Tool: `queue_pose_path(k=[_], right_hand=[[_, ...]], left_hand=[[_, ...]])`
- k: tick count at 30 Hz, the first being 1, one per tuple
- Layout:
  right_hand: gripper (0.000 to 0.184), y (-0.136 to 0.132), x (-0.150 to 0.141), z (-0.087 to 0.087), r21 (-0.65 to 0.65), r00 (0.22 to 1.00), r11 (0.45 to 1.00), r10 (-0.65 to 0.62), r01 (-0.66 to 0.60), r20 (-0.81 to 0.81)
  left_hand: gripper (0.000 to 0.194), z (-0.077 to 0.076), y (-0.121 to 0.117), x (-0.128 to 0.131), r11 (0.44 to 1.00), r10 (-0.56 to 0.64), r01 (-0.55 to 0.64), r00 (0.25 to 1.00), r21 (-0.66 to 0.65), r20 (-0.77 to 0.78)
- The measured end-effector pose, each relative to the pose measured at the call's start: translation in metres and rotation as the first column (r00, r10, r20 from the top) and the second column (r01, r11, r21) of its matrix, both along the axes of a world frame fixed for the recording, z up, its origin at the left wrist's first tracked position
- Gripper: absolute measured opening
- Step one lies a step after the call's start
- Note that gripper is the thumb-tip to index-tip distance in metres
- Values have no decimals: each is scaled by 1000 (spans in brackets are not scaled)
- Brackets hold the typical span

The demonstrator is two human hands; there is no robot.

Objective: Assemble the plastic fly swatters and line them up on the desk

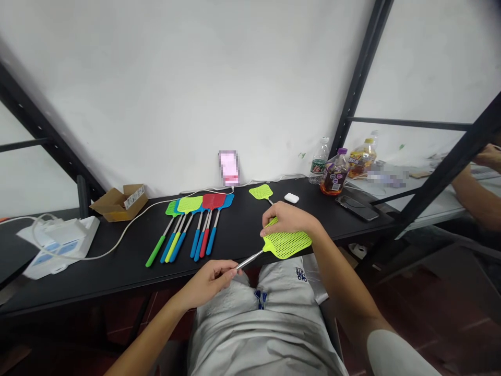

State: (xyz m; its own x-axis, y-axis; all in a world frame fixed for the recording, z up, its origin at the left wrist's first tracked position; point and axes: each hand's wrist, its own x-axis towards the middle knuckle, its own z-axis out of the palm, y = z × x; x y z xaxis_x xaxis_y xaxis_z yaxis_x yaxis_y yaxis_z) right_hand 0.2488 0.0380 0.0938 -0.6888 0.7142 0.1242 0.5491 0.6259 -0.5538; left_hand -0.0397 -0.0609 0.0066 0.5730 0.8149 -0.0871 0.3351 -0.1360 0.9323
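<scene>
Head view: swatter (288, 246) over lap (277, 284)
Left hand (211, 282): fingers pinching metal shaft (252, 258)
Right hand (286, 218): fingers grasping green mesh (291, 243)

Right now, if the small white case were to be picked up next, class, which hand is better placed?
Probably the right hand: it is at the held swatter's yellow-green head, close to the small white case. The left hand is farther off and holds the swatter's metal shaft.

A cardboard box (120, 211) (flaps open) sits left, and a purple-capped bottle (335, 173) stands near a dark phone (357, 208).
</scene>
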Motion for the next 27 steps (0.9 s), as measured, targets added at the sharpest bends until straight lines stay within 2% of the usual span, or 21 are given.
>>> queue_pose_path(k=[4, 7, 14, 17, 19, 21, 22, 24, 25, 26, 27], right_hand=[[26, -2, -4, 1, 66, 999, 997, -36, 34, 28], [24, -6, -10, 3, 110, 997, 992, -68, 63, 45], [23, -11, -15, 6, 122, 996, 989, -91, 88, 22], [23, -13, -14, 7, 76, 996, 996, -49, 55, -68], [25, -13, -12, 8, 4, 977, 999, -33, 35, -212], [30, -9, -9, 9, -79, 895, 994, -98, 71, -436], [33, -6, -7, 10, -127, 808, 985, -166, 114, -566], [39, 2, -2, 11, -257, 552, 950, -313, 178, -773], [41, 5, 1, 11, -326, 435, 929, -370, 175, -821], [41, 7, 3, 12, -381, 363, 912, -409, 151, -837], [40, 8, 5, 12, -414, 352, 903, -427, 115, -833]], left_hand=[[42, -1, -2, 4, 998, 23, -21, 999, 67, -33], [43, 1, -2, 6, 998, 23, -19, 999, 66, -48], [42, 6, -5, 8, 996, 60, -56, 996, 65, -61], [40, 11, -9, 10, 989, 95, -88, 994, 119, -58], [39, 16, -12, 10, 985, 111, -102, 992, 140, -59], [38, 19, -15, 10, 983, 121, -112, 991, 146, -54], [37, 20, -15, 10, 982, 132, -124, 990, 145, -44], [37, 20, -15, 10, 980, 170, -172, 985, 105, 23], [36, 19, -14, 11, 977, 201, -206, 976, 60, 78], [36, 18, -13, 11, 970, 239, -242, 961, 5, 139], [35, 17, -12, 12, 959, 283, -278, 938, -52, 200]])
